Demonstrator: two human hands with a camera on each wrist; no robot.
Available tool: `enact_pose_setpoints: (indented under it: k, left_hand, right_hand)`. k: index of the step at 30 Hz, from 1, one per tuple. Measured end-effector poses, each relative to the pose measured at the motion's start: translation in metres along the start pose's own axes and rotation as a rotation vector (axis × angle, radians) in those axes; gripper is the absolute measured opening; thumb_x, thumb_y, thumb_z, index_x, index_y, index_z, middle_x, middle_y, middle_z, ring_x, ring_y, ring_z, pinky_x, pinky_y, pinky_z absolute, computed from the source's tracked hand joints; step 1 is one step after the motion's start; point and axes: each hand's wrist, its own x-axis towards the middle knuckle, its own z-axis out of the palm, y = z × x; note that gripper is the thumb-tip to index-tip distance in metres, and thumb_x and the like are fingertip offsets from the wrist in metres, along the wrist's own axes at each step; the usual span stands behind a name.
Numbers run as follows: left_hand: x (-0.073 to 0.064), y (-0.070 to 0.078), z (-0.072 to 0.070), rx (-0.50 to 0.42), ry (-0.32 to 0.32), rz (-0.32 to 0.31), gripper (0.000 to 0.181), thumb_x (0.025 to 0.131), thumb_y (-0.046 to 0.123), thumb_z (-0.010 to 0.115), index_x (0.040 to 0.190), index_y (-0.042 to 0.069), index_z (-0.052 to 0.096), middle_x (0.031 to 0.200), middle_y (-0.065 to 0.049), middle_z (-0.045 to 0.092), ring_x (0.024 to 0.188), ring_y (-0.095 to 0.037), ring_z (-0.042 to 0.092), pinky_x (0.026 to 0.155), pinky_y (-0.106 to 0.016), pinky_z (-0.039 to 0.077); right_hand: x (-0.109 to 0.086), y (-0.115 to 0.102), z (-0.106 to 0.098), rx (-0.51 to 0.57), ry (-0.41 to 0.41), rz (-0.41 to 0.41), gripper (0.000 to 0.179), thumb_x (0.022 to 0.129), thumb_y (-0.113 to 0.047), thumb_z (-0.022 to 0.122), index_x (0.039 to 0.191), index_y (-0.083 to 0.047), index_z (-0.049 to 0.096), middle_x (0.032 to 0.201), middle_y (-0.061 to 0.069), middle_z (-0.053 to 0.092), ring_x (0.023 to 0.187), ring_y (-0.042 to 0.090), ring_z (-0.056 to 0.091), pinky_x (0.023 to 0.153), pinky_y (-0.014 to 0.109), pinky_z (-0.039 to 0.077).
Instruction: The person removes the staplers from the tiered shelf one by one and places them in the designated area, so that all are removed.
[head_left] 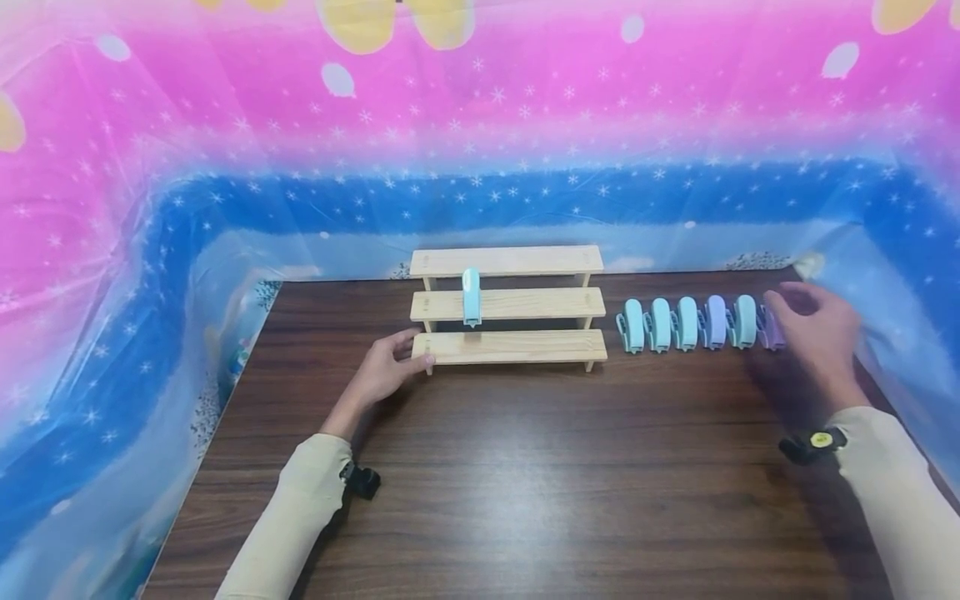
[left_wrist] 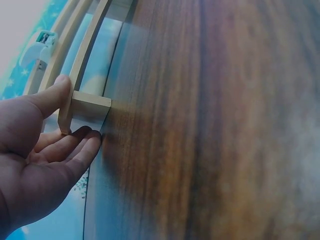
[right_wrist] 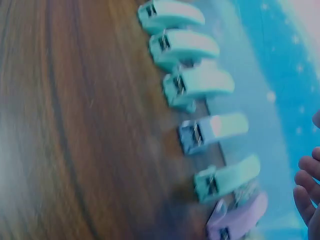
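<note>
A three-step wooden display shelf [head_left: 517,347] stands at the back of the table. My left hand [head_left: 386,367] grips the left end of its lowest board, thumb on the front edge and fingers [left_wrist: 67,147] beneath. One light-blue stapler [head_left: 471,297] rests upright on the middle board. To the shelf's right stands a row of small staplers, mostly mint green [head_left: 686,323], with a lavender one [head_left: 716,322] among them. My right hand [head_left: 821,333] is at the row's right end, over the purple stapler [right_wrist: 240,217]; its fingers [right_wrist: 307,187] are apart from the staplers in the right wrist view.
The brown wood-grain table [head_left: 510,483] ends just behind the shelf. A pink and blue patterned cloth [head_left: 525,196] hangs around its back and sides. Dark wrist cameras are strapped over both pale sleeves [head_left: 292,508].
</note>
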Motion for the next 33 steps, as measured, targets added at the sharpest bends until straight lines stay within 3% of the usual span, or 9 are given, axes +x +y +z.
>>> enact_pose_setpoints:
  k: [4, 8, 10, 15, 20, 27, 33]
  left_hand:
    - [0.000, 0.000, 0.000, 0.011, 0.004, 0.000, 0.072, 0.097, 0.032, 0.073, 0.154, 0.000, 0.042, 0.146, -0.024, 0.055, 0.134, -0.038, 0.054, 0.107, -0.051, 0.048]
    - [0.000, -0.001, 0.000, 0.012, 0.008, 0.000, 0.071, 0.097, 0.031, 0.073, 0.154, 0.001, 0.042, 0.146, -0.024, 0.055, 0.135, -0.038, 0.054, 0.107, -0.050, 0.049]
    - [0.001, -0.002, 0.001, 0.011, 0.011, 0.000, 0.071, 0.097, 0.031, 0.073, 0.154, 0.001, 0.043, 0.145, -0.023, 0.056, 0.134, -0.038, 0.054, 0.107, -0.050, 0.049]
    - [0.001, -0.002, 0.001, 0.016, 0.013, -0.005, 0.070, 0.097, 0.030, 0.073, 0.153, 0.001, 0.044, 0.144, -0.023, 0.057, 0.134, -0.037, 0.054, 0.107, -0.050, 0.049]
    - [0.001, 0.000, 0.000, 0.020, 0.012, -0.021, 0.070, 0.097, 0.031, 0.073, 0.153, 0.001, 0.044, 0.145, -0.023, 0.056, 0.135, -0.038, 0.054, 0.107, -0.052, 0.048]
    - [0.001, 0.000, 0.000, 0.032, 0.007, -0.026, 0.071, 0.097, 0.033, 0.073, 0.154, 0.001, 0.043, 0.146, -0.023, 0.055, 0.135, -0.038, 0.053, 0.107, -0.052, 0.048]
    - [0.001, 0.001, 0.000, 0.032, 0.008, -0.028, 0.070, 0.097, 0.033, 0.073, 0.153, 0.002, 0.044, 0.147, -0.023, 0.054, 0.136, -0.037, 0.053, 0.107, -0.052, 0.048]
  right_hand:
    - [-0.005, -0.017, 0.003, 0.029, 0.009, -0.062, 0.061, 0.096, -0.053, 0.064, 0.139, -0.009, 0.064, 0.132, 0.021, 0.065, 0.114, 0.029, 0.057, 0.082, 0.022, 0.039]
    - [-0.010, -0.035, 0.006, 0.022, 0.009, -0.124, 0.057, 0.095, -0.052, 0.067, 0.134, -0.010, 0.068, 0.125, 0.022, 0.068, 0.088, 0.010, 0.062, 0.069, 0.017, 0.043]
    - [-0.013, -0.045, 0.008, 0.017, -0.001, -0.147, 0.057, 0.094, -0.052, 0.069, 0.133, -0.011, 0.069, 0.123, 0.020, 0.069, 0.079, -0.002, 0.057, 0.065, 0.015, 0.043]
    - [-0.021, -0.068, 0.017, 0.038, -0.023, -0.202, 0.054, 0.092, -0.052, 0.072, 0.131, -0.014, 0.072, 0.123, 0.016, 0.072, 0.079, -0.012, 0.056, 0.065, 0.012, 0.045]
    - [-0.029, -0.089, 0.028, 0.058, -0.026, -0.281, 0.048, 0.091, -0.049, 0.075, 0.126, -0.015, 0.075, 0.118, 0.014, 0.074, 0.081, -0.011, 0.059, 0.069, 0.012, 0.044]
    - [-0.038, -0.114, 0.046, 0.110, -0.064, -0.326, 0.046, 0.090, -0.050, 0.075, 0.123, -0.017, 0.076, 0.106, 0.005, 0.077, 0.080, -0.005, 0.063, 0.067, 0.014, 0.047]
    - [-0.044, -0.136, 0.065, 0.169, -0.101, -0.358, 0.045, 0.091, -0.048, 0.076, 0.121, -0.014, 0.076, 0.104, 0.007, 0.077, 0.080, 0.001, 0.064, 0.068, 0.015, 0.048]
